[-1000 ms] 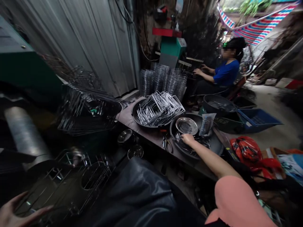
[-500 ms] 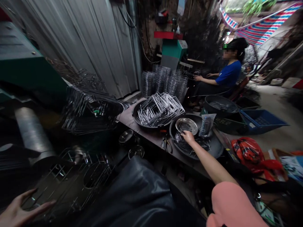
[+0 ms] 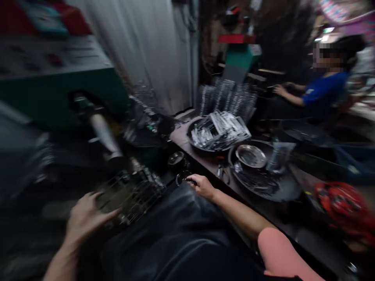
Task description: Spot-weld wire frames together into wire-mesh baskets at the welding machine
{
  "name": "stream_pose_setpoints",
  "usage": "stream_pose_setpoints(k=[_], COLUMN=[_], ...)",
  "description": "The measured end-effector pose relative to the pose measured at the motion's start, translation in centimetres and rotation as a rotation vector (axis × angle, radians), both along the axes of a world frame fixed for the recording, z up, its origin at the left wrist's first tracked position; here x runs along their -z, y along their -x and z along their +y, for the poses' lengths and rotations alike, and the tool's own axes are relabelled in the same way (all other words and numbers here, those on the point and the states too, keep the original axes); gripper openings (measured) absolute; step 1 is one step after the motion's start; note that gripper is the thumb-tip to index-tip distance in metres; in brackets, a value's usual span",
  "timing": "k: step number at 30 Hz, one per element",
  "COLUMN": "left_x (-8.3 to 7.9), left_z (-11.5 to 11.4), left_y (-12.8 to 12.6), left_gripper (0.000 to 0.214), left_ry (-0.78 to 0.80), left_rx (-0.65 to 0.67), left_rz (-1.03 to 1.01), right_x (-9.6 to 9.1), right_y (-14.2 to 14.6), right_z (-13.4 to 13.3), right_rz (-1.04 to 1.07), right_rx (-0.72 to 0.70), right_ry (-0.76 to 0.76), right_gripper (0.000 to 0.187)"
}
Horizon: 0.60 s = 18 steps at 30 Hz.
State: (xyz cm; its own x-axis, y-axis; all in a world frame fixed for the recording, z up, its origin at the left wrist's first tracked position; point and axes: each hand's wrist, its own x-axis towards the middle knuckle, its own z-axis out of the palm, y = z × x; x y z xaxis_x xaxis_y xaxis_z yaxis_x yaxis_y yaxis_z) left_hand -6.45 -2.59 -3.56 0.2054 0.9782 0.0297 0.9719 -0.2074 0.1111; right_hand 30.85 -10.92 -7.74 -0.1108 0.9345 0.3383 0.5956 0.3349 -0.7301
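Wire frame [image 3: 133, 200] is off the counter [image 3: 179, 136], left of its near edge, long wires slanting away to the far right. Left hand [image 3: 83, 214] is nearer: at the frame's left side, thumb and fingers spread apart, contact unclear in blur. Right hand [image 3: 202, 187] is right of the frame, by a small bowl [image 3: 181, 176], forearm angled in from lower right, fingers curled; can't tell if closed on anything.
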Motion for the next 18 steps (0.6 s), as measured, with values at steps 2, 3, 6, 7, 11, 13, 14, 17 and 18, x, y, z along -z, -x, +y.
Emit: stream_pose_setpoints(k=[2,3,6,7,11,13,14,17,18], left_x=[-1.3,-1.8,-2.9,-3.1,-3.6,-3.6,-3.5,-3.0,-2.8], left_z=[-2.2,-3.0,-4.3,-4.5,-5.2,-5.3,-5.4,-5.3,-5.2], left_y=[-1.5,-2.3,-4.2,-4.7,-6.0,-6.6,-6.8,-6.8,-6.7], left_gripper=[0.072,0.074,0.079,0.079,0.079,0.078,0.077,0.075,0.075], left_ry=[-0.097,-0.124,-0.162,-0.164,-0.184,-0.220,-0.239,-0.260,-0.254], left_rx=[0.049,0.039,-0.009,-0.023,-0.015,0.016,0.028,0.041,0.041], left_rz=[0.080,0.130,0.144,0.129,0.074,0.070,0.069,0.065,0.066], right_x=[-1.5,-2.4,-5.1,-5.9,-7.9,-7.9,-7.8,-7.1,-7.0], right_y=[2.8,4.1,7.9,9.3,14.0,15.6,16.2,16.9,16.8], right_z=[1.3,2.0,4.3,4.9,5.7,5.4,5.1,4.3,4.2], right_rz=[-0.082,-0.130,-0.277,-0.329,-0.554,-0.645,-0.677,-0.736,-0.752], right_rx=[-0.160,-0.222,-0.337,-0.354,-0.270,-0.201,-0.181,-0.218,-0.261], right_ry=[0.048,0.079,0.170,0.191,0.227,0.207,0.190,0.163,0.170], right_gripper=[0.036,0.040,0.038,0.034,0.026,0.028,0.029,0.027,0.024])
